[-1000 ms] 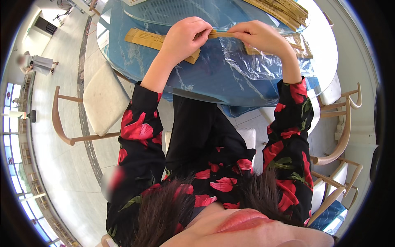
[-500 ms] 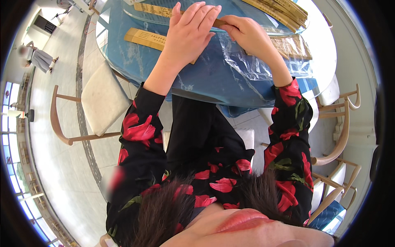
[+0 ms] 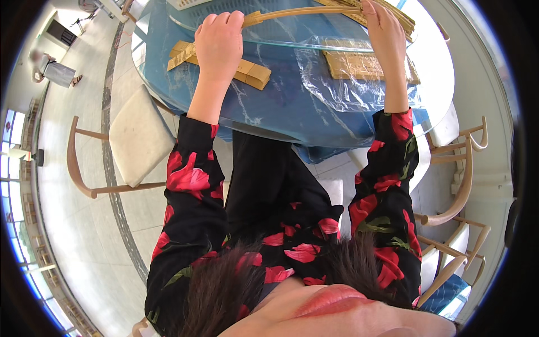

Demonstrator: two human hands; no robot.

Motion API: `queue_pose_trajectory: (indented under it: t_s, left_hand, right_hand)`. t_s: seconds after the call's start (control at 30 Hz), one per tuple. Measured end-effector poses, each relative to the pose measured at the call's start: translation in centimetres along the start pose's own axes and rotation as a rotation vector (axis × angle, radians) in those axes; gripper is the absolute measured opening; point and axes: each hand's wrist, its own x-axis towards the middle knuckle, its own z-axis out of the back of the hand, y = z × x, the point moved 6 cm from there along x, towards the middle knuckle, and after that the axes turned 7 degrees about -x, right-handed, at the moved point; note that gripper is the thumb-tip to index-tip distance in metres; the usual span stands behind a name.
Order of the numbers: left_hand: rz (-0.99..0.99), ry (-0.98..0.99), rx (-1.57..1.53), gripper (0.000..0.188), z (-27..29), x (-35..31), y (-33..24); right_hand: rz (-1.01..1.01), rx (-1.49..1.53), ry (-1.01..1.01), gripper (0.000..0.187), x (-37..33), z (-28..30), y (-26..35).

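Note:
A long, thin tan strip [image 3: 303, 13], bowed slightly upward in the middle, stretches between my hands over the far part of the table. Its left end disappears into my left hand [image 3: 220, 46], whose fingers are wrapped round it. At the other end, my right hand [image 3: 386, 35] grips it with bent fingers. Just below my left hand lies a flat golden packet [image 3: 251, 74] with printing, crossed by a shorter gold piece. Near my right wrist a clear plastic bag [image 3: 337, 92] lies over a brown flat pack [image 3: 351, 64].
A round glass layer rests on the blue marbled tabletop [image 3: 281, 112]. Behind my right hand is a stack of gold strips [image 3: 405, 19]. A white basket [image 3: 188, 3] stands at the far edge. Chairs [image 3: 140, 135] flank the table, and a person [image 3: 56, 70] stands at far left.
My hands have moved apart, and the strip now spans between them. My left hand went from flat, with fingers extended, to closed. The brown pack under the plastic is more exposed.

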Motion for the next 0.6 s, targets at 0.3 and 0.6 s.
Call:
queue_pose_trajectory:
  t_s: [0.3, 0.6]
  left_hand:
    - [-0.092, 0.031, 0.004, 0.011, -1.3, -0.3, -2.2]
    - [-0.111, 0.090, -0.048, 0.017, -1.8, -0.6, -2.8]
  right_hand:
    - [-0.372, 0.890, 0.287, 0.075, -2.1, -5.2, 0.3]
    - [-0.091, 0.398, 0.229, 0.046, -2.6, -5.3, 2.0]
